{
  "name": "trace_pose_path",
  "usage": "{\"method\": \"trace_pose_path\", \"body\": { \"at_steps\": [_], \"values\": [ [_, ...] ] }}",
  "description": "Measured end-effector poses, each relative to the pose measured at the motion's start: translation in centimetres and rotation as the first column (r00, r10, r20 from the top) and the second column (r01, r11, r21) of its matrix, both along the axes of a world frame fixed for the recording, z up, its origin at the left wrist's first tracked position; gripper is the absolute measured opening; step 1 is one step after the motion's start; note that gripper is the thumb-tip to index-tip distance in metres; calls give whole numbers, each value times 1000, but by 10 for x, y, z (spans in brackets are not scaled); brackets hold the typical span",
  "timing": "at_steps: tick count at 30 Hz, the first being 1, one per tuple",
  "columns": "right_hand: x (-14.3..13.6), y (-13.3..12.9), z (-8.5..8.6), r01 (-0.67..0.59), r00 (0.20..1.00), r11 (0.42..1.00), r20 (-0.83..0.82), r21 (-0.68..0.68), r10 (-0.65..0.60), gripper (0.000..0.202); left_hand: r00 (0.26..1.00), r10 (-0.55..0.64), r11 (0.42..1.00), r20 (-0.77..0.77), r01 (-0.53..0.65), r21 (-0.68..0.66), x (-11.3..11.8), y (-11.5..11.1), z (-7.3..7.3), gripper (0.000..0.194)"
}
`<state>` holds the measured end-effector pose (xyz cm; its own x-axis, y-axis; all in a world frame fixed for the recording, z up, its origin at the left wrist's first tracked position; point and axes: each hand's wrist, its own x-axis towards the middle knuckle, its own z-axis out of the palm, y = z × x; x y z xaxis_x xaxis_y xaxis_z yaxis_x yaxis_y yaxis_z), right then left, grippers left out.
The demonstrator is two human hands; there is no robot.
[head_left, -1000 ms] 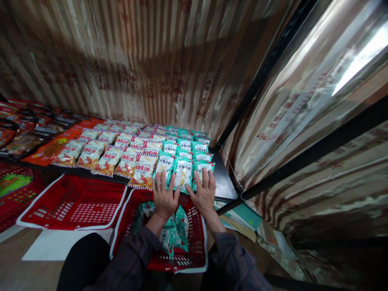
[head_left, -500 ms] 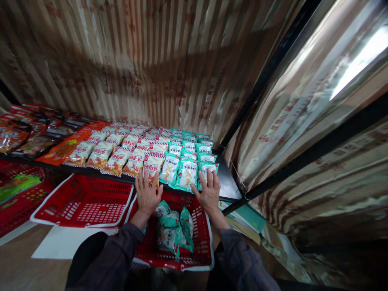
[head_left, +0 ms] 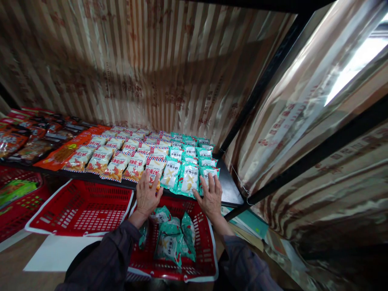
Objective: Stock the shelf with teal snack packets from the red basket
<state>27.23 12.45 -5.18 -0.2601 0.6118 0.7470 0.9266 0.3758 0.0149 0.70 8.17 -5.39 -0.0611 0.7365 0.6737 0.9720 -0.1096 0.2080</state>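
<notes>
My left hand (head_left: 147, 197) rests, fingers spread, at the front edge of a white and orange snack bag (head_left: 154, 166). My right hand (head_left: 210, 199) lies with spread fingers over the lower part of a teal snack bag (head_left: 209, 171) at the right end of the front row. Between the hands, two more teal bags stand in that row, one of them a teal bag with a white middle (head_left: 188, 178). Beneath my hands is a red basket (head_left: 206, 250) with a white rim, holding several teal snack bags (head_left: 168, 246) in a loose pile.
A black shelf (head_left: 227, 182) carries the rows of bags, with orange packets (head_left: 65, 149) and dark packets (head_left: 33, 147) further left. Another red basket (head_left: 87, 206) stands left of mine. A black post (head_left: 303, 157) slants on the right, before striped sheeting (head_left: 169, 60).
The whole view has tilted, so the shelf and baskets sit slightly lower. Both hands stay at the same bags, fingers still spread.
</notes>
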Motion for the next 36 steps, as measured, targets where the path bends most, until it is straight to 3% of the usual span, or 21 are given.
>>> {"method": "trace_pose_path", "body": {
  "at_steps": [11, 27, 36],
  "values": [
    [-1, -1, 0, 12, 1000, 1000, 18, -3, -12, 58, 997, 65, 996, 50, -68, 60, -2, 8, 2, 54],
    [-3, -2, 0, 10, 1000, 1000, 24, 20, -10, 59, 999, -1, 971, 48, -10, 239, -5, 39, 5, 53],
    [-3, 0, -3, 20, 1000, 1000, 24, 12, -20, 60, 999, 27, 991, 44, -32, 127, -7, 47, 1, 52]
  ]
}}
